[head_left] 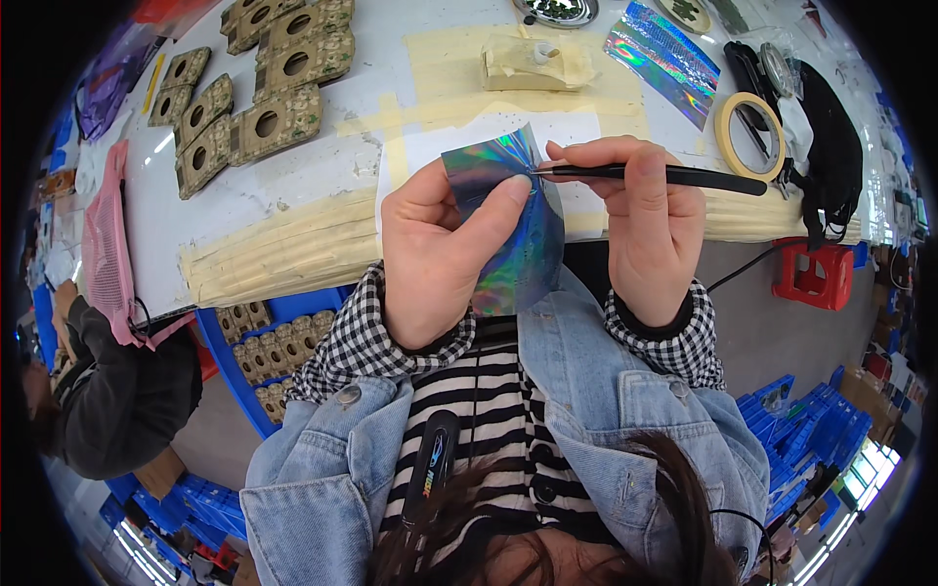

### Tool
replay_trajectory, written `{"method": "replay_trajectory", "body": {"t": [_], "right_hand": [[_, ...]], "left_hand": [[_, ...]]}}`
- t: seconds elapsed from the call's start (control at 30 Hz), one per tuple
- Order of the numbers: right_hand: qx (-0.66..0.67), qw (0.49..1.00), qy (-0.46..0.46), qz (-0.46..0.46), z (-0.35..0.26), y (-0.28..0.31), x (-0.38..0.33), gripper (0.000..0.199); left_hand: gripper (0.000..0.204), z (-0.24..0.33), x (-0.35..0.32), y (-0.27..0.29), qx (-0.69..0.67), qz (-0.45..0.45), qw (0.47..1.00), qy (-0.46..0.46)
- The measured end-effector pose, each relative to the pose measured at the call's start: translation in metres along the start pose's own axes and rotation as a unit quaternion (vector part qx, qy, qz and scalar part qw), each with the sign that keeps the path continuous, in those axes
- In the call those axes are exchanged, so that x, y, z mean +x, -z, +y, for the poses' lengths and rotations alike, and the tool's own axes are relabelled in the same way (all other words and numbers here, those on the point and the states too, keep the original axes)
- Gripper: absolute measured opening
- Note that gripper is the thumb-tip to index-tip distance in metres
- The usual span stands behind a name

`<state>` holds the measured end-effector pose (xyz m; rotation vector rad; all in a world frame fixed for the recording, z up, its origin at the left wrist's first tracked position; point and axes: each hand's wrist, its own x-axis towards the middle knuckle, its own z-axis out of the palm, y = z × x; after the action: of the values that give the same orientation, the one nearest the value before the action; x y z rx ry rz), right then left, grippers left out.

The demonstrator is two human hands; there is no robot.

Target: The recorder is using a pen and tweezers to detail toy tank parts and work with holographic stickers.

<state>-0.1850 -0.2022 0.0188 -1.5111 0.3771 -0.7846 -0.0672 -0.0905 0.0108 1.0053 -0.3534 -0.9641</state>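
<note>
My left hand [425, 249] pinches a shiny rainbow-coloured holographic sheet [518, 249] between thumb and fingers, above the table's front edge. The sheet hangs tilted and bends slightly near my thumb. In my right hand [653, 220] lies a pair of black tweezers [708, 178], gripped by thumb and fingers. Their tips touch or nearly touch the sheet just beside my left thumb. Whether anything small sits between the tips cannot be made out. White paper [584, 210] lies on the table behind both hands.
Camouflage-patterned parts with round holes [277, 132] lie at the left. Farther back are a tape-covered block [503, 76] and another holographic sheet [650, 54]. A tape roll [778, 127] is at right. A blue tray [234, 376] holds similar parts below; another person [127, 391] sits left.
</note>
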Motion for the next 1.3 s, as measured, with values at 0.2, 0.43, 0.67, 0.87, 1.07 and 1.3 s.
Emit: {"method": "replay_trajectory", "body": {"t": [0.2, 0.43, 0.67, 0.87, 1.07, 1.3], "right_hand": [[0.001, 1.0, -0.007, 0.002, 0.0, 0.0, -0.001, 0.046], [0.009, 1.0, -0.008, 0.003, 0.0, -0.001, -0.001, 0.046], [-0.085, 0.99, 0.112, -0.033, 0.001, 0.003, -0.001, 0.042], [-0.254, 0.933, 0.237, -0.098, -0.009, 0.007, 0.001, 0.038], [-0.278, 0.923, 0.245, -0.105, -0.009, 0.006, 0.002, 0.038], [-0.303, 0.918, 0.238, -0.094, -0.009, 0.004, 0.001, 0.043]], "left_hand": [[0.021, 0.0, 0.0, 0.0, 0.007, 0.001, 1.0, -0.002], [0.021, 0.0, 0.0, 0.0, 0.005, 0.001, 1.0, -0.003], [0.019, 0.003, 0.002, 0.003, -0.035, -0.01, 0.998, 0.049], [0.018, 0.003, 0.003, 0.004, -0.062, -0.022, 0.997, 0.043], [0.018, 0.004, 0.001, 0.004, -0.063, -0.016, 0.997, 0.043], [0.019, 0.002, 0.002, 0.003, -0.06, -0.014, 0.997, 0.042]]}}
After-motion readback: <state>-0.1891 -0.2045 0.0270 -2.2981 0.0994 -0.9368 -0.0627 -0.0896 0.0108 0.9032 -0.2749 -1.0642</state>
